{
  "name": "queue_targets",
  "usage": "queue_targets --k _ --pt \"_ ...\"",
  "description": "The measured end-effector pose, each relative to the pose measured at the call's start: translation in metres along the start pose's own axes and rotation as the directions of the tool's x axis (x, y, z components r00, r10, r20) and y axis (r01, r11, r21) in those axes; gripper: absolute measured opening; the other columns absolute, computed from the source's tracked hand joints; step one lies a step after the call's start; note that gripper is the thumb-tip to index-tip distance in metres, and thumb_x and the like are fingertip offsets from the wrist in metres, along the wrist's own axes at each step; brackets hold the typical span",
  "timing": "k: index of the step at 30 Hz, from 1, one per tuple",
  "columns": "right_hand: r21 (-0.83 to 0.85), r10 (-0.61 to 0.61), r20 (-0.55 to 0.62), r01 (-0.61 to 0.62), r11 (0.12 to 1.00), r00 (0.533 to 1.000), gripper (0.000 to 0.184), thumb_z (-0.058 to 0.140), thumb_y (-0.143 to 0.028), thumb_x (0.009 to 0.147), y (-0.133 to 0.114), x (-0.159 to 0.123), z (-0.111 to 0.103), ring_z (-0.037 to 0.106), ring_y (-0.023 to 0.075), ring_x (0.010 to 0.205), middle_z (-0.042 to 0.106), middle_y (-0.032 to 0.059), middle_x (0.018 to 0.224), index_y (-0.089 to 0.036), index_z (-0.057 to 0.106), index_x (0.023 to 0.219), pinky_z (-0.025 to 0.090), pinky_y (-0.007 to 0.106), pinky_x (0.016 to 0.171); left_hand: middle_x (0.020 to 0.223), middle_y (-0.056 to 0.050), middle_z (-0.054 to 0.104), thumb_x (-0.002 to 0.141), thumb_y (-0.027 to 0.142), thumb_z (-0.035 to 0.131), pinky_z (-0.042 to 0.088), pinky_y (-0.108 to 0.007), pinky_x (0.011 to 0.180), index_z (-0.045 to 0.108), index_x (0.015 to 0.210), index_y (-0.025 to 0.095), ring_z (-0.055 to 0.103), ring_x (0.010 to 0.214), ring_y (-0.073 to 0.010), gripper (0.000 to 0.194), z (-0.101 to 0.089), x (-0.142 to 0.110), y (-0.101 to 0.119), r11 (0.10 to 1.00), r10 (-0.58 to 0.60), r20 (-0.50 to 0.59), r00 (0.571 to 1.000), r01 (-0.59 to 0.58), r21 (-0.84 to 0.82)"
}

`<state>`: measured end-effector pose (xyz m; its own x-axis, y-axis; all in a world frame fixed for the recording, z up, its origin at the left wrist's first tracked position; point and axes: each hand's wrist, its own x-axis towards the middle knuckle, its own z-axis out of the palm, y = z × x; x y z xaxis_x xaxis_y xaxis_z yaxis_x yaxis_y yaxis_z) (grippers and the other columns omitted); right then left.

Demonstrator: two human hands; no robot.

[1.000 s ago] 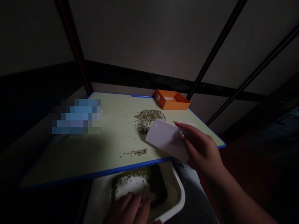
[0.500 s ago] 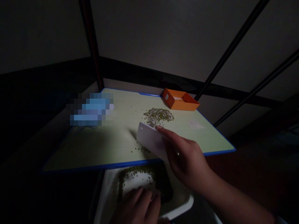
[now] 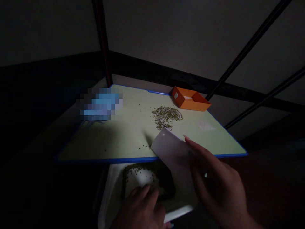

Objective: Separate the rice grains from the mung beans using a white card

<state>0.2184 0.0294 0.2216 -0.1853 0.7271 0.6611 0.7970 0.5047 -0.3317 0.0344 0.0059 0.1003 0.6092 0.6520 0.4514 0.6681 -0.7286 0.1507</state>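
My right hand (image 3: 221,181) grips a flat white scraper (image 3: 170,152) with a small hole in its corner. Its far lower edge sits at the near blue edge of the pale green board (image 3: 124,136). Just beyond the scraper lies a loose pile of small green grains, like mung beans, mixed with whitish bits (image 3: 166,116). Below the board's edge is a white tray (image 3: 181,210) with more green grains (image 3: 166,184) along its inside. My left hand (image 3: 143,206) is closed over the tray's near side, fingers inside it; the thumb is mostly hidden.
An orange open box (image 3: 194,103) stands at the board's back right corner. A blurred-out bluish item (image 3: 102,105) lies at the left edge. A faint whitish patch (image 3: 206,125) marks the right side. Wall panels rise behind; the surroundings are dark.
My right hand has drawn the scraper toward me and to the right, over the board's near edge. Fewer grains lie near that edge. The left hand stays at the tray.
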Motion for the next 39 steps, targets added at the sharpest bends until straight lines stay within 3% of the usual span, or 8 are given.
queue_targets --k 5,12,17,22,29,39 --pt "0.023 0.063 -0.033 -0.062 0.998 0.997 0.044 0.055 -0.013 0.088 0.01 -0.01 0.0 0.078 0.0187 0.078 0.079 0.0092 0.108 -0.019 0.064 0.131 0.063 0.021 0.062 0.078 0.004 0.065 0.054 0.032 0.096 0.052 -0.031 0.061 0.067 0.071 0.026 0.062 0.071 -0.0189 0.034 -0.02 -0.006 -0.007 0.998 -0.059 0.093 0.994 0.062 -0.021" --pt "0.052 0.126 -0.043 -0.124 0.991 0.991 0.046 0.058 -0.016 0.09 0.018 -0.024 0.007 0.078 0.0196 0.081 0.078 0.0067 0.112 -0.025 0.061 0.135 0.063 0.024 0.062 0.081 0.005 0.064 0.063 0.021 0.09 0.045 -0.026 0.055 0.067 0.079 0.027 0.062 0.07 -0.0177 0.028 -0.043 -0.019 -0.012 0.984 -0.156 0.234 0.96 0.171 -0.048" --pt "0.041 0.14 -0.039 -0.139 0.989 0.989 0.046 0.057 -0.016 0.091 0.018 -0.029 0.008 0.078 0.0189 0.083 0.078 0.0073 0.114 -0.023 0.059 0.136 0.063 0.024 0.063 0.093 0.002 0.069 0.068 0.022 0.088 0.052 -0.033 0.072 0.068 0.085 0.025 0.066 0.088 -0.0226 0.026 -0.053 -0.02 -0.016 0.976 -0.197 0.258 0.946 0.214 -0.042" --pt "0.008 0.139 -0.025 -0.139 0.99 0.99 0.041 0.056 -0.013 0.091 0.017 -0.027 0.008 0.078 0.018 0.083 0.078 0.0086 0.112 -0.019 0.062 0.132 0.062 0.021 0.061 0.098 -0.001 0.07 0.078 0.027 0.082 0.053 -0.037 0.079 0.07 0.084 0.023 0.066 0.093 -0.0245 0.014 -0.059 -0.015 -0.018 0.958 -0.235 0.466 0.853 0.284 -0.037" --pt "0.048 0.077 -0.008 -0.076 0.996 0.997 0.04 0.056 -0.013 0.092 0.012 -0.022 0.011 0.076 0.0178 0.099 0.074 0.0095 0.123 -0.017 0.061 0.131 0.063 0.019 0.077 0.097 -0.002 0.069 0.076 0.022 0.08 0.053 -0.039 0.081 0.069 0.079 0.022 0.066 0.094 -0.0261 0.012 -0.058 -0.014 -0.017 0.949 -0.246 0.481 0.841 0.31 -0.056" --pt "0.028 0.117 -0.055 -0.116 0.993 0.992 0.038 0.055 -0.013 0.091 0.014 -0.019 0.016 0.078 0.0176 0.086 0.076 0.0116 0.118 -0.015 0.064 0.128 0.063 0.02 0.066 0.094 -0.001 0.068 0.075 0.02 0.079 0.052 -0.035 0.075 0.068 0.077 0.022 0.065 0.089 -0.0241 0.012 -0.053 -0.02 -0.021 0.957 -0.229 0.43 0.873 0.283 -0.063"
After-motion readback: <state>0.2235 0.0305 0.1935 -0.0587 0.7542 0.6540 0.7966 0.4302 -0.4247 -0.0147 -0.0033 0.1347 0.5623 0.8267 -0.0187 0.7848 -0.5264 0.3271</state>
